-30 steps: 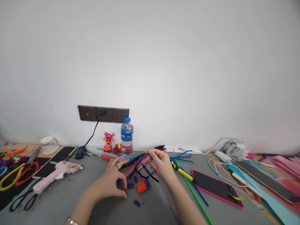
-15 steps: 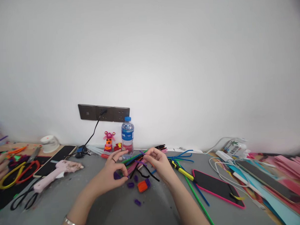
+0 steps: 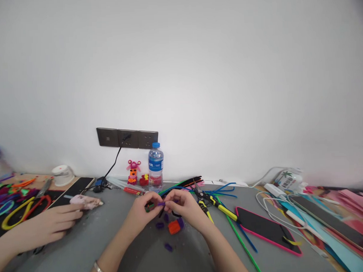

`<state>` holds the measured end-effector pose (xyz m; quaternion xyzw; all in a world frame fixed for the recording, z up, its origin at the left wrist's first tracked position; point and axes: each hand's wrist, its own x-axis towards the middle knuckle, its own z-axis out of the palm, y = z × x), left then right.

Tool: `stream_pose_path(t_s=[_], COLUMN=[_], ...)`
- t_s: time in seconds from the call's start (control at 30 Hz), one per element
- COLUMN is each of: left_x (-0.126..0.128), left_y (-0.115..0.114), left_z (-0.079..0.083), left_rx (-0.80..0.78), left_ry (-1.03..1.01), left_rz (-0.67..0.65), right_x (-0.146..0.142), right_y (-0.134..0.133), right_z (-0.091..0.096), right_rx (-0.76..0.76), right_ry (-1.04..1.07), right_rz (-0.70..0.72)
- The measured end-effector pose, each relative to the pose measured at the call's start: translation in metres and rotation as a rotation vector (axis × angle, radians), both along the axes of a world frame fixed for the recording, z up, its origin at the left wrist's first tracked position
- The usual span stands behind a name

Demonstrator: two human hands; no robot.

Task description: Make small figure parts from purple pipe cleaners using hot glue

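Observation:
My left hand [image 3: 142,212] and my right hand [image 3: 184,207] meet over the grey tabletop, fingertips pinched close together. Between them runs a short purple pipe cleaner [image 3: 161,203], held at both sides. A bit of black pipe cleaner shows under the fingers; most of it is hidden by my hands. Just below lie an orange fuzzy piece [image 3: 174,227] with purple at its edge and several small purple coiled pieces, one of them [image 3: 168,247] nearer to me.
At the left, another person's hand [image 3: 56,223] covers the handle of a pink glue gun [image 3: 85,201]. Behind my hands stand a water bottle [image 3: 156,168] and a small pink-and-orange figure [image 3: 132,173]. Yellow-handled pliers [image 3: 221,208] and a pink-edged phone [image 3: 266,230] lie to the right.
My left hand has moved right and my right hand slightly left, so both now pinch the purple pipe cleaner. The other person's hand has come onto the glue gun.

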<state>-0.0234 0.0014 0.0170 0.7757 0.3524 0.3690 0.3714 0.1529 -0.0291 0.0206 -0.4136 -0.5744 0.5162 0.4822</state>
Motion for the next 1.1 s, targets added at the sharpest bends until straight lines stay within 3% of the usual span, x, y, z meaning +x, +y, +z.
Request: stream_pose_path(t_s=[0.2,0.8,1.1], left_x=[-0.001,0.001,0.006], left_y=[-0.002,0.002,0.007], left_z=[0.004,-0.01,-0.018], left_rx=[-0.01,-0.136,-0.314], left_ry=[-0.022,-0.189,-0.439], left_rz=[0.033,0.041,-0.005], right_x=[-0.001,-0.003,-0.002], right_y=[0.0,-0.004,-0.004], right_z=[-0.003,-0.003,-0.006], right_rx=[0.007,0.03,0.02], right_ry=[-0.094,-0.101,-0.104], right_rz=[-0.04,0.042,0.051])
